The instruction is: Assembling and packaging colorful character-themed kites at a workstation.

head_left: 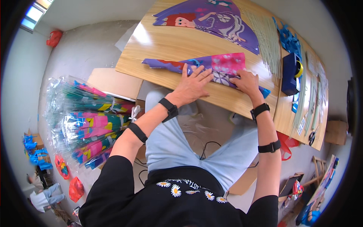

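Observation:
On the wooden table in front of me lies a folded kite (227,62), a long narrow bundle of thin printed cloth in purple, pink and red. My left hand (192,85) rests flat across its middle, fingers spread. Near its right end, my right hand (247,84) has curled fingers pinching the cloth's near edge. A dark blue tip (264,91) of the bundle sticks out past that hand. Beyond it, a stack of flat purple kite sails (211,22) printed with a red-haired cartoon figure covers the far part of the table.
Thin pale rods (264,32) lie right of the stack. Further right are a blue tape dispenser (290,73) with yellow tape, blue ribbons (289,39) and black scissors (312,138). Plastic-wrapped bundles of colourful kites (94,125) stand at my left beside a cardboard box (113,83).

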